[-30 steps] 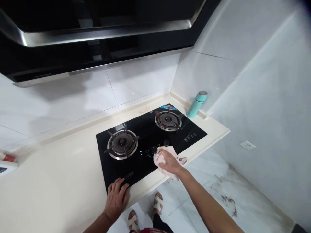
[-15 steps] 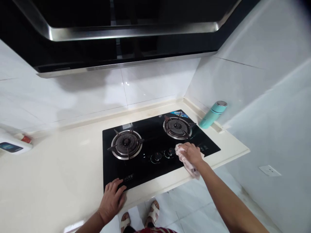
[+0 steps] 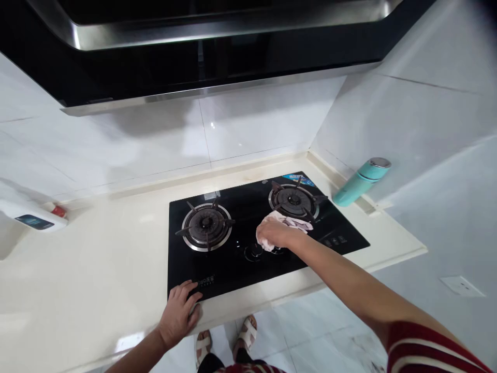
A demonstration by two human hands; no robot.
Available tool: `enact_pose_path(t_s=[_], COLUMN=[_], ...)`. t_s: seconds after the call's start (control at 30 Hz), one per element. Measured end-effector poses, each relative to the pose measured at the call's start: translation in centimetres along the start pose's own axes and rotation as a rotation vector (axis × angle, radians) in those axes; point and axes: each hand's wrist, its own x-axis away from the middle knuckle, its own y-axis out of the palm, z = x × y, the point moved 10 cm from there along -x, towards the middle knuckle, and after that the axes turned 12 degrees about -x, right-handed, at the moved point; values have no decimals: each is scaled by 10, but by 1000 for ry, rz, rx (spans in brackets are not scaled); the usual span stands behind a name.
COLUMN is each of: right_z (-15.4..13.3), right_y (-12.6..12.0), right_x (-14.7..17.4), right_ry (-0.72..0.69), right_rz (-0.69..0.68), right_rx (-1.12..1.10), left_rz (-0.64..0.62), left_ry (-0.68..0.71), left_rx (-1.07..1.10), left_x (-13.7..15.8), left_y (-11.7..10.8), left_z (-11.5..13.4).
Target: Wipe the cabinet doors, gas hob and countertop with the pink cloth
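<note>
A black glass gas stove (image 3: 217, 269) is set into the pale countertop. My right hand (image 3: 274, 231) presses a light pink cloth (image 3: 298, 223) onto the glass, just in front of the right burner (image 3: 294, 201). The cloth partly covers the right knob, while the left knob (image 3: 254, 251) shows beside it. My left hand (image 3: 180, 308) lies with fingers spread on the stove's front left corner and the counter edge, holding nothing. The left burner (image 3: 207, 225) is between the hands and further back.
A teal bottle (image 3: 359, 184) stands right of the stove by the wall. On the far left is a white bottle (image 3: 37, 217) with a dark label, near a small red item (image 3: 58, 211). A black range hood (image 3: 217, 62) hangs overhead.
My right hand has moved the cloth left and back, from the stove's front right edge to between the knobs and the right burner. The left hand stays at the corner. The view has shifted slightly.
</note>
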Motion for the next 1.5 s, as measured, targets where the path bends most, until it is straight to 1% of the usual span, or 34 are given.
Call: enact_pose_path(t_s=[0.07,0.13,0.17,0.2,0.27,0.3,0.33,0.37,0.43,0.5,0.6,0.7,0.77,0.87,0.97,1.0,1.07,1.17,1.23,1.33,1.5], right_z=[-13,-19,-17,-10,8,15,20,21,18,15,15,18,20,18,11,8,3,-13,-33,-74,-146], right_y=[5,2,-3,-7,-10,-8,-4,2,11,16,17,9,-3,-23,-37,-38,-35,-21,-8,11,42], right_x=[1,6,8,11,18,22,24,25,23,21,17,5,-14,-57,-94,-101,-100,-76,-55,-34,-18], right_ry=[-53,-72,-35,41,243,331,385,399,374,345,312,288,274,246,205,193,172,135,107,73,12], right_rz=[-76,-86,-60,-28,13,9,-10,-37,-67,-61,-15,69,140,207,199,185,154,125,118,128,165], right_rx=[7,26,43,55,53,39,20,3,-15,-16,3,22,27,21,3,-3,-13,-17,-14,-14,-41], left_rz=[-1,-2,-2,-2,-1,-1,-2,-5,-13,-24,-24,-28,-39,-54,-61,-63,-68,-81,-95,-93,-63], left_ry=[-2,-4,-4,-4,-10,-17,-24,-31,-41,-41,-37,-35,-40,-48,-49,-50,-56,-72,-78,-67,-46], left_rx=[5,11,12,13,11,10,10,11,15,18,19,9,2,14,41,48,54,66,76,79,54], left_x=[0,0,0,0,-1,-1,-1,-1,-1,0,0,0,0,0,0,1,2,3,4,5,5], left_y=[-1,-1,-1,-1,-1,-2,-2,-2,-1,0,0,0,1,2,2,2,3,5,7,8,8], left_z=[0,-1,0,0,1,1,1,0,0,0,1,1,2,1,0,0,-1,-2,-3,-3,-3])
